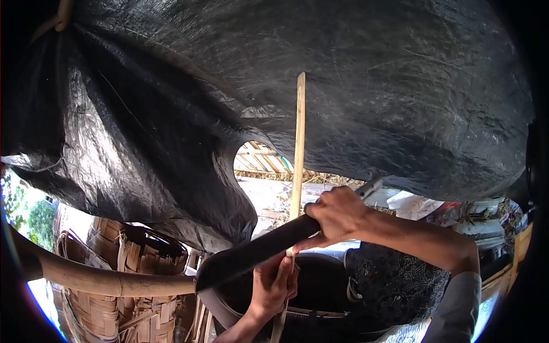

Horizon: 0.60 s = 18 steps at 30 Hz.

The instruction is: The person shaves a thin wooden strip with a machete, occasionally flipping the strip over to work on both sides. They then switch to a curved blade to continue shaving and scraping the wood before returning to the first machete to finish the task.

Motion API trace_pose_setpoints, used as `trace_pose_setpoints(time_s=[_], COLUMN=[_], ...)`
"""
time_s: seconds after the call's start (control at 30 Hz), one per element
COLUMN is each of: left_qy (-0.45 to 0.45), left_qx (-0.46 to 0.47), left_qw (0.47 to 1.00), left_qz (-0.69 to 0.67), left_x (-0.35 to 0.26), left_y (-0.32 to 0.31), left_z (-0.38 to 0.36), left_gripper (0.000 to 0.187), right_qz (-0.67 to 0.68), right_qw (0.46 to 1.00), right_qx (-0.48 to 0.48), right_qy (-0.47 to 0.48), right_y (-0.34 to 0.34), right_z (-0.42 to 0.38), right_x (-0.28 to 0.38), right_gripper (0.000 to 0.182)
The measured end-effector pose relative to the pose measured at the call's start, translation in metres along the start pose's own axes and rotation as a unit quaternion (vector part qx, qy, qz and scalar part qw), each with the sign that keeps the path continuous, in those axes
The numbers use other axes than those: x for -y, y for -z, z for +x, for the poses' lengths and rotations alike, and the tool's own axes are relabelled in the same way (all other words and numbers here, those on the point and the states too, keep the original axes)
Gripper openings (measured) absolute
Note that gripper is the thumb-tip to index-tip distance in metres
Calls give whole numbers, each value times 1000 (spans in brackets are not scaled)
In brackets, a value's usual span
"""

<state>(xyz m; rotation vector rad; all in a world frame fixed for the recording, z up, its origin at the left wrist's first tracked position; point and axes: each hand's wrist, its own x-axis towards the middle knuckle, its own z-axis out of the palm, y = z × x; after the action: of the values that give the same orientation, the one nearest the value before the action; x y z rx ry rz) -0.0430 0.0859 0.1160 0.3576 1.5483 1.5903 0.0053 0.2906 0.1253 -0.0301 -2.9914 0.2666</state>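
My right hand is closed around the handle of a machete. Its broad dark blade slants down to the left and crosses in front of a long, pale bamboo strip. A finger of this hand reaches to the strip just below the blade. My left hand grips the same strip lower down, thumb and fingers wrapped round it under the blade. The strip stands nearly upright, its cut end high above both hands and its lower end running down past my left hand.
Black plastic sheeting hangs overhead and droops at the left. A thick bamboo pole juts in at the left, before woven bamboo baskets. Dark patterned cloth lies under my right arm. Bamboo slats show through the gap behind.
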Motion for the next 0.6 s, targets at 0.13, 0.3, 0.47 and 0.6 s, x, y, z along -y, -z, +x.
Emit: trace_pose_setpoints(time_s=[0.13,0.3,0.47,0.6], left_qy=[-9,-2,-12,-11], left_qx=[6,8,-8,10], left_qw=[1000,1000,1000,1000], left_qz=[-10,-11,7,-3], left_x=[-8,-4,-3,-3], left_y=[5,1,4,5], left_z=[-3,1,-2,0], left_gripper=[24,24,32,31], right_qz=[136,140,216,152], right_qw=[982,990,967,985], right_qx=[-66,-25,-66,-33], right_qy=[-117,-8,-114,-73], right_y=[-1,-20,-17,-30], right_z=[15,-2,13,0], right_x=[-44,-26,-54,-40], right_gripper=[80,81,73,81])
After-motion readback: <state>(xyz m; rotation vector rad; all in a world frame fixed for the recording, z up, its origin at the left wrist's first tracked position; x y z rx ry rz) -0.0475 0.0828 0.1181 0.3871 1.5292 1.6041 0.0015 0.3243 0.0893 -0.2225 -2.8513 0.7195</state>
